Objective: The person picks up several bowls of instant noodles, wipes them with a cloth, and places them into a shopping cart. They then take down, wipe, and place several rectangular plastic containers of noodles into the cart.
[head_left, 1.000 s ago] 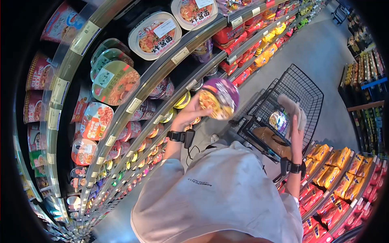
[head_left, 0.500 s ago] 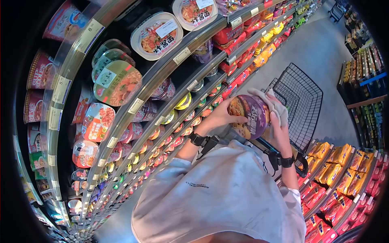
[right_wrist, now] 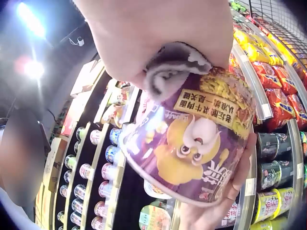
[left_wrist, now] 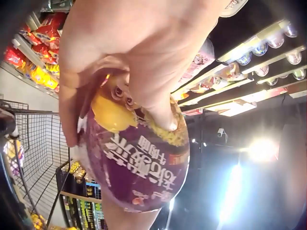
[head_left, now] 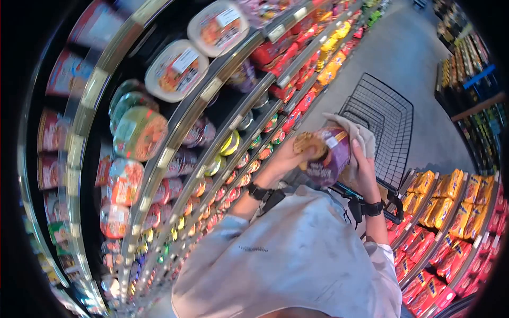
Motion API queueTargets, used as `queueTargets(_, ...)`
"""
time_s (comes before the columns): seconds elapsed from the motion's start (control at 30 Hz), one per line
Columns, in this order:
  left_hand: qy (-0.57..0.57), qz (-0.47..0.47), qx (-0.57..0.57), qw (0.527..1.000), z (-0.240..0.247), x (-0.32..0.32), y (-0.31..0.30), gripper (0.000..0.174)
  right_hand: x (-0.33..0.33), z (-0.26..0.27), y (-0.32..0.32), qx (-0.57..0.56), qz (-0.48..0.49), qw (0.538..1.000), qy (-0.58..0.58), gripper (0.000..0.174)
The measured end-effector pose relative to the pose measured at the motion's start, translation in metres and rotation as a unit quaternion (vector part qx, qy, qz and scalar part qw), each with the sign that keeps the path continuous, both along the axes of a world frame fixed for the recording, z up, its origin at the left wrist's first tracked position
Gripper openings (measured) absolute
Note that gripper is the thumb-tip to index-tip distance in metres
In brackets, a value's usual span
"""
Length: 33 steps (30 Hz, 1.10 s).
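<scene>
Centrally, a glossy, round purple tub (head_left: 330, 160) lies between the left grip (head_left: 285, 160) and right grip (head_left: 365, 172), both grasping it; crumpled grey cloth (head_left: 354, 130) bunches at the latter, near a wire-mesh cart (head_left: 396, 124).

Right hand (right_wrist: 158, 36) and left hand (right_wrist: 213, 208) hold a purple noodle cup (right_wrist: 192, 143), gray cloth (right_wrist: 168, 72) touching it
</scene>
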<state>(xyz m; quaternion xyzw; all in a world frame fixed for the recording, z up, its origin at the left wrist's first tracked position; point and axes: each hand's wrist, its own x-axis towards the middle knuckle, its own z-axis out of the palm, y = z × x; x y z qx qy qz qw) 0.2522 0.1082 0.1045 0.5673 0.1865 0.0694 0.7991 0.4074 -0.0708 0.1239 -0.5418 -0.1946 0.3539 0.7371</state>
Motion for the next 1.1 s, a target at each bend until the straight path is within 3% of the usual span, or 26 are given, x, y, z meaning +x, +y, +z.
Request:
queueTargets(0.07,-0.05,-0.002,0.0,0.999,0.0,0.001,-0.005,0.063,0.006,0.013,-0.008,-0.023,0.008,0.999,0.033,0.048)
queueTargets(0.1,-0.066,-0.019,0.05,0.996,0.004,0.004,-0.003,0.072,0.016,-0.008,-0.015,-0.041,0.042,0.993,-0.101,0.048)
queueTargets(0.13,-0.024,-0.025,0.019,0.999,0.001,0.004,-0.002,0.08,0.025,-0.03,-0.027,-0.069,0.071,0.969,-0.228,0.049)
queueTargets(0.17,0.036,-0.04,-0.021,0.998,0.003,0.004,0.001,0.085,0.027,-0.017,-0.031,-0.089,0.091,0.987,-0.095,0.05)
queueTargets(0.2,0.025,-0.026,0.02,0.999,0.004,0.007,0.0,0.085,0.026,-0.002,-0.031,-0.096,0.106,0.989,0.041,0.051)
queueTargets(0.23,-0.044,-0.002,0.013,0.999,0.003,0.013,-0.007,0.083,0.029,-0.002,-0.038,-0.123,0.121,0.985,-0.002,0.053)
queueTargets(0.27,-0.023,-0.014,-0.002,1.0,0.016,0.015,-0.011,0.082,0.031,-0.003,-0.046,-0.148,0.143,0.978,-0.045,0.055)
queueTargets(0.37,-0.036,-0.007,0.006,0.999,-0.009,0.017,-0.012,0.067,0.039,-0.005,-0.074,-0.126,0.095,0.985,-0.062,0.056)
queueTargets(0.43,0.079,0.058,0.068,0.993,-0.013,0.028,-0.011,0.048,0.054,-0.023,-0.097,-0.166,0.022,0.986,-0.026,0.054)
queueTargets(0.5,0.12,0.09,0.121,0.981,-0.006,0.055,-0.022,0.039,0.068,-0.041,-0.123,-0.099,-0.048,0.991,0.074,0.053)
queueTargets(0.53,0.14,0.088,0.144,0.976,0.004,0.07,-0.03,0.038,0.075,-0.043,-0.145,-0.165,-0.075,0.983,-0.024,0.053)
queueTargets(0.57,0.183,0.078,0.143,0.969,0.007,0.085,-0.033,0.037,0.078,-0.048,-0.149,-0.176,-0.159,0.955,0.178,0.053)
queueTargets(0.6,0.172,0.059,0.083,0.98,-0.012,0.097,-0.028,0.046,0.078,-0.079,-0.169,-0.149,-0.197,0.948,-0.201,0.053)
queueTargets(0.63,0.199,-0.016,0.026,0.979,-0.044,0.119,-0.012,0.055,0.088,-0.072,-0.179,-0.097,-0.25,0.945,0.187,0.054)
queueTargets(0.73,0.135,-0.096,-0.005,0.986,-0.065,0.179,-0.026,0.057,0.084,-0.093,-0.208,-0.079,-0.316,0.929,0.177,0.054)
queueTargets(0.8,0.221,-0.146,0.109,0.958,-0.097,0.21,-0.03,0.057,0.083,-0.124,-0.229,-0.063,-0.305,0.915,0.257,0.053)
queueTargets(0.87,0.247,-0.183,0.091,0.947,-0.123,0.233,-0.041,0.056,0.079,-0.111,-0.225,-0.062,-0.322,0.909,0.256,0.053)
queueTargets(0.9,0.274,-0.165,0.068,0.945,-0.109,0.241,-0.057,0.058,0.077,-0.107,-0.224,-0.065,-0.347,0.901,0.253,0.052)
queueTargets(1.0,0.318,-0.217,0.029,0.923,-0.167,0.263,-0.06,0.059,0.071,-0.109,-0.246,-0.083,-0.321,0.898,0.291,0.053)
queueTargets(1.03,0.322,-0.22,0.056,0.919,-0.164,0.265,-0.069,0.057,0.075,-0.112,-0.248,-0.078,-0.316,0.902,0.285,0.053)
queueTargets(1.1,0.316,-0.264,0.166,0.896,-0.204,0.269,-0.067,0.053,0.081,-0.11,-0.251,-0.101,-0.335,0.89,0.293,0.049)
